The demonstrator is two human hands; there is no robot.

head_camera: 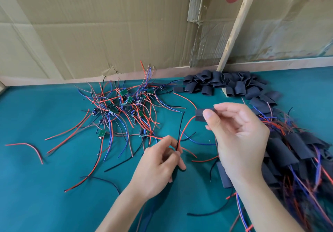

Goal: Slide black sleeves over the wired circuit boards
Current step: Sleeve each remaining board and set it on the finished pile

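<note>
My right hand (237, 138) pinches a black sleeve (200, 115) between thumb and fingers, held above the green table. A red wire (185, 129) comes out of the sleeve's left end and curves down to my left hand (162, 167). That hand pinches the red wire together with a black wire (180, 127) that stands up from its fingertips. The circuit board inside the sleeve is hidden. A tangle of bare wired circuit boards (124, 105) lies at the table's middle left. Loose black sleeves (225, 84) are heaped at the back right.
Sleeved boards with wires (292, 152) pile up at the right, under and beside my right forearm. Stray red and black wires (28, 147) lie on the green table (45, 186). Cardboard sheets (90, 24) and a leaning wooden slat (234, 28) close off the back.
</note>
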